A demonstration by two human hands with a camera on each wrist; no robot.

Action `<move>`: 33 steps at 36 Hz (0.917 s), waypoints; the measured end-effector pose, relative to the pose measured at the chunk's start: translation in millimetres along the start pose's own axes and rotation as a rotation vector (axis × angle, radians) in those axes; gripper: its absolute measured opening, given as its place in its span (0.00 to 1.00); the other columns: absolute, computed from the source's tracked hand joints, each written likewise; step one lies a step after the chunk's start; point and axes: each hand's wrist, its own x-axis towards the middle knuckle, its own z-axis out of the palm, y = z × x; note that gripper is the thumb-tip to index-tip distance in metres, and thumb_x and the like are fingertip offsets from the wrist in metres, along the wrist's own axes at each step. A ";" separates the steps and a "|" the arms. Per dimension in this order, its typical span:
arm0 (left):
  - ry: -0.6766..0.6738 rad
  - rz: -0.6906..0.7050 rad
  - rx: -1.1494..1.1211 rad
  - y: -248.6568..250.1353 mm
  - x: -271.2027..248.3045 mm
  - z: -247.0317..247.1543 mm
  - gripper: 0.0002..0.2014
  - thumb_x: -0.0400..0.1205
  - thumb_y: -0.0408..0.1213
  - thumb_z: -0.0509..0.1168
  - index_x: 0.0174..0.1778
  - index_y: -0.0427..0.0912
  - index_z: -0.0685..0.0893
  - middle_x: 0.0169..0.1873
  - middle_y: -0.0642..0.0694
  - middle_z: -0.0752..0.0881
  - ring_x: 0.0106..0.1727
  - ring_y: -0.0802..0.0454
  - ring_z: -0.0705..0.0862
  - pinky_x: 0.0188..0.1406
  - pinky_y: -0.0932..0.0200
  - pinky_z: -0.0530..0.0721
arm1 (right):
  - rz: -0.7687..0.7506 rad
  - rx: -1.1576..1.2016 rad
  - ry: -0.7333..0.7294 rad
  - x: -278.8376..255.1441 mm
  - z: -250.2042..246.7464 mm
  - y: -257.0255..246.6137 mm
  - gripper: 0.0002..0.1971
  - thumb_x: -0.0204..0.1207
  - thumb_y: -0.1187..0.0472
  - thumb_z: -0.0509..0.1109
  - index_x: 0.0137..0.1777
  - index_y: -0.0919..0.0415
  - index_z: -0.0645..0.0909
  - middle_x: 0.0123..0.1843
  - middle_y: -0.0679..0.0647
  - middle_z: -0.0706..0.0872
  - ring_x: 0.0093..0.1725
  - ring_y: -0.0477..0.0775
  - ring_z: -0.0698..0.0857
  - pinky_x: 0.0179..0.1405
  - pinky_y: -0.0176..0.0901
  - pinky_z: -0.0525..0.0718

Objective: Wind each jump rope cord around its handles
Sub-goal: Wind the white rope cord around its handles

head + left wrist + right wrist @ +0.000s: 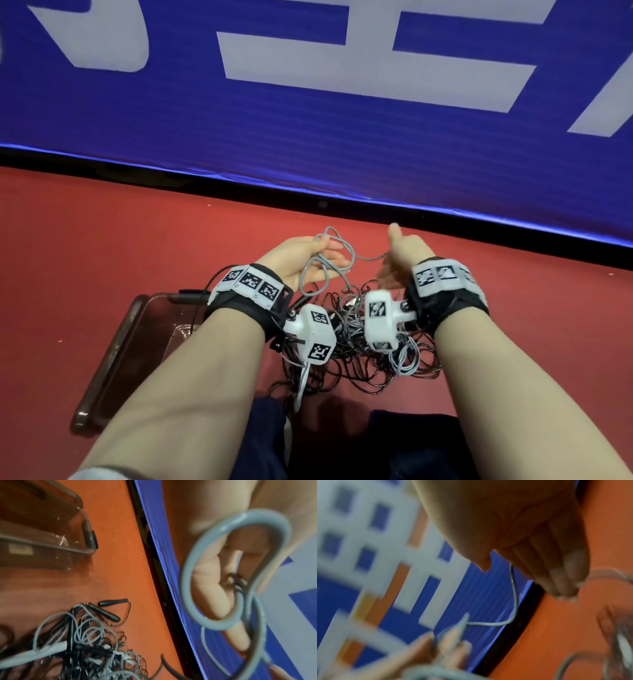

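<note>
Banner [308, 137] of blue with large white lettering fills the 12 o'clock half of the head view, standing upright behind the work area; a dark strip runs along its lower edge. Below it lies the red floor surface [102, 240], matte, with a few pale specks. Whether this is a floor or a low tabletop cannot be told for certain; dark trouser legs [411, 445] show at 6 o'clock.

At 8 o'clock of the hands sits a clear, brown-tinted plastic bin [113, 359], resting on the red surface.

Between the two forearms, at 6 o'clock of the hands, lies a tangled pile of ropes [359, 349], black and grey cords mixed together. The left wrist view shows two black handles [109, 608] at the far edge of that pile, lying on the surface.

The grey cord [325, 260] is raised above the pile, looped several times and spanning from one hand to the other.

Left hand [301, 260]: palm up, fingers partly curled, loops of the grey cord hanging over and through them; the left wrist view shows a loop [231, 568] around the fingers.

Right hand [404, 260]: thumb raised toward 12 o'clock, fingers drawn together pointing toward 9 o'clock, the grey cord running in under them [513, 588]. The image is blurred here; the fingers appear to pinch the cord.

Both wrists carry black straps with white marker blocks.
</note>
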 end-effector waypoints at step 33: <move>0.081 0.143 0.616 -8.4 9.3 -5.1 0.20 0.86 0.36 0.62 0.74 0.45 0.74 0.61 0.47 0.82 0.54 0.56 0.82 0.42 0.64 0.85 | -0.521 0.334 0.099 21.6 -9.9 9.1 0.14 0.85 0.68 0.60 0.36 0.62 0.75 0.30 0.61 0.82 0.16 0.50 0.83 0.14 0.37 0.78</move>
